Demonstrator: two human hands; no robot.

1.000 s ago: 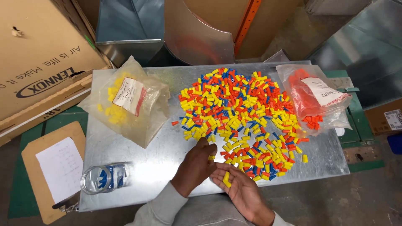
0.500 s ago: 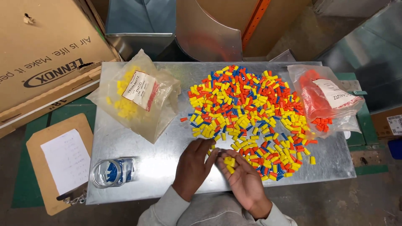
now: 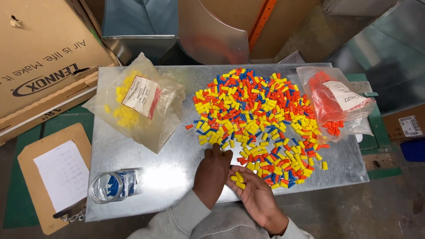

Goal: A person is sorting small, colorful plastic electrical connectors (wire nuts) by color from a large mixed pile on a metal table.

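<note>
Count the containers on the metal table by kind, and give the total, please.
Clear plastic bag with yellow caps: 1
Clear plastic bag with orange caps: 1
Clear jar on its side with blue caps: 1
Total: 3

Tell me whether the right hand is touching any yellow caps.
Touching. The head view shows several yellow caps lying directly in the upturned palm of the right hand.
</note>
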